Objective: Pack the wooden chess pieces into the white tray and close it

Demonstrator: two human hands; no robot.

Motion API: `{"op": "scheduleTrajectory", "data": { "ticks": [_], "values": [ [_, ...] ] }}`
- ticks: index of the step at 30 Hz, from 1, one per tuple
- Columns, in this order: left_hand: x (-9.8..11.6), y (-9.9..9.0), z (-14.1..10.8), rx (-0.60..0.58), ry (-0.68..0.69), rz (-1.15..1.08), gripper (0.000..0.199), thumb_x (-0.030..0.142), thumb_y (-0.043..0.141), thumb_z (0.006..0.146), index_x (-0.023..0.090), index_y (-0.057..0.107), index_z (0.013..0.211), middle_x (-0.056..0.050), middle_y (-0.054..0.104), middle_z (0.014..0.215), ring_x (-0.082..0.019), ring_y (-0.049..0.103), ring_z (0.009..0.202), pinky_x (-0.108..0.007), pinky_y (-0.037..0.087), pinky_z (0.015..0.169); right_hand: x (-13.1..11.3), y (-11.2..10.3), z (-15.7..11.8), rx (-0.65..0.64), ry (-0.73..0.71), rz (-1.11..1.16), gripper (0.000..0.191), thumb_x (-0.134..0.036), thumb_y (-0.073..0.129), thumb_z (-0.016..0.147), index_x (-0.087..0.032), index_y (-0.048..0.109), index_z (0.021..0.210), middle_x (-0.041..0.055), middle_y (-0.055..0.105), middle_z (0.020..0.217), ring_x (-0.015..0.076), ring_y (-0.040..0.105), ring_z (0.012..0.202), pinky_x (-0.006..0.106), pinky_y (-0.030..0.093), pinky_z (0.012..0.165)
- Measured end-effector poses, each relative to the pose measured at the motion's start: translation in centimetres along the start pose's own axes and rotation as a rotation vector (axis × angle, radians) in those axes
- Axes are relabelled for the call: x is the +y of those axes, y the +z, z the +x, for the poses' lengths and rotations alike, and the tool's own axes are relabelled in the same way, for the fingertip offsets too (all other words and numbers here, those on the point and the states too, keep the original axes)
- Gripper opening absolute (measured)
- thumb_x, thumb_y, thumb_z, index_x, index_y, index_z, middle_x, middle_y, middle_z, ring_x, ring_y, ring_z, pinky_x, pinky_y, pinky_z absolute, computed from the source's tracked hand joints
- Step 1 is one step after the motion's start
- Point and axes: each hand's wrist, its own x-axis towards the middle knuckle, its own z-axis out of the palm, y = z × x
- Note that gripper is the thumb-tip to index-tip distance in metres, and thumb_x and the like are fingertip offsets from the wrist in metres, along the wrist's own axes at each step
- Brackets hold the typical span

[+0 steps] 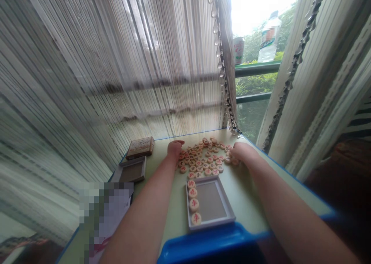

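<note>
Loose round pieces [198,163] spread over mid-bench [246,202]. Left hand [174,150] at pile's 9 o'clock, fingers part-curled; right hand [243,152] at 3 o'clock, curled over edge pieces. Can't tell if either grips one. Shallow tray [213,202] at 6 o'clock, four red-marked pieces [194,205] lined along its 9 o'clock wall. Patterned box [140,147] beyond left hand, 9 o'clock.

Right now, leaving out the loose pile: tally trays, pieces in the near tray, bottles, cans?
Trays: 2
Red-marked pieces in the near one: 4
Bottle: 1
Can: 1
Total: 8
</note>
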Motion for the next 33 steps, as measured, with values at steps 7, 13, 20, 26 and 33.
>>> {"op": "scheduleTrajectory", "data": {
  "ticks": [7,13,20,26,33],
  "values": [
    [0.6,0.8,-0.6,-0.033,-0.089,-0.032,0.029,0.022,0.047,0.071,0.017,0.070,0.089,-0.005,0.070,0.081,-0.016,0.064,0.067,-0.023,0.047,0.054,-0.4,-0.6,-0.4,-0.011,-0.057,0.161,0.020,-0.018,0.053,0.071,-0.010,0.068,0.082,0.0107,0.067,0.069,0.0180,0.063,0.059,0.024,0.046,0.054],
    [0.6,0.7,-0.3,-0.049,-0.060,0.016,0.026,0.023,0.049,0.071,0.017,0.071,0.083,-0.006,0.070,0.083,-0.018,0.064,0.078,-0.024,0.046,0.064,-0.5,-0.7,-0.7,0.005,-0.074,0.195,0.026,-0.014,0.052,0.070,-0.009,0.068,0.090,0.0108,0.068,0.070,0.0158,0.062,0.057,0.022,0.046,0.054],
    [0.7,1.0,0.4,-0.144,-0.016,0.107,0.025,0.027,0.050,0.072,0.018,0.068,0.087,-0.004,0.070,0.082,-0.015,0.064,0.071,-0.024,0.046,0.066,-1.0,-0.6,-1.4,0.032,-0.109,0.139,0.022,-0.026,0.055,0.069,-0.011,0.068,0.079,0.0107,0.067,0.069,0.0181,0.063,0.060,0.024,0.045,0.054],
    [1.6,1.1,-0.2,-0.147,0.019,0.233,0.024,0.029,0.053,0.072,0.021,0.066,0.091,-0.006,0.069,0.089,-0.020,0.063,0.082,-0.030,0.045,0.077,-2.2,-0.1,-2.5,0.041,-0.057,0.065,0.028,-0.039,0.055,0.071,-0.015,0.068,0.079,0.0092,0.067,0.068,0.0177,0.064,0.067,0.023,0.044,0.057],
    [3.0,0.7,-1.8,-0.107,0.153,0.346,0.036,0.037,0.036,0.085,0.018,0.061,0.102,-0.014,0.057,0.114,-0.023,0.053,0.105,-0.035,0.039,0.089,-2.6,-0.1,-2.3,0.130,-0.057,0.118,0.025,-0.035,0.056,0.069,-0.018,0.068,0.084,0.0086,0.068,0.081,0.0192,0.064,0.075,0.025,0.044,0.061]
  ]
}}
